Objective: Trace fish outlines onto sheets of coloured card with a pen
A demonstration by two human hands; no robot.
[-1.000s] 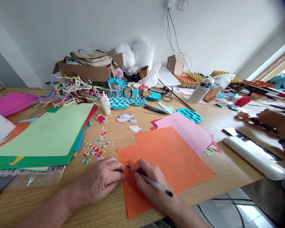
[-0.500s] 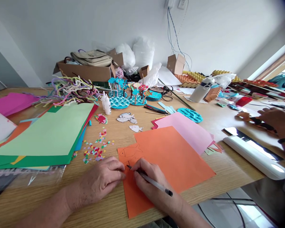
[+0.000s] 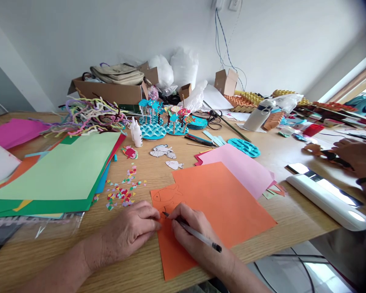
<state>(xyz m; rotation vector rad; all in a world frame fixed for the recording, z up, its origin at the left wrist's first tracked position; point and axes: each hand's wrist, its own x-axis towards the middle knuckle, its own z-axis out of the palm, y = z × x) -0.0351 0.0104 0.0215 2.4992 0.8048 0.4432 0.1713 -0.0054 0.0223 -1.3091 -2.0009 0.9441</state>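
Note:
An orange sheet (image 3: pixel 228 199) lies at the table's front edge, with a fish outline (image 3: pixel 167 193) in thin dark lines near its left edge. My right hand (image 3: pixel 192 232) rests on the sheet, its fingers closed round a pen (image 3: pixel 201 237) with a clear barrel and black end. The pen's tip touches the paper just below the fish outline, by a short curved line. My left hand (image 3: pixel 137 228) lies at the sheet's left edge with curled fingers pressed together; whatever is under the fingertips is hidden.
Green sheets (image 3: pixel 61 171) and paper confetti (image 3: pixel 122 195) lie left. White paper fish (image 3: pixel 163 151), glue bottles (image 3: pixel 137 134) and blue fish models (image 3: pixel 152 130) stand or lie beyond. At right, another person's hand (image 3: pixel 354 154) is behind a white device (image 3: pixel 326 201).
The other person's hand and the orange-black piece by it have shifted slightly. My hands and the pen look almost unchanged.

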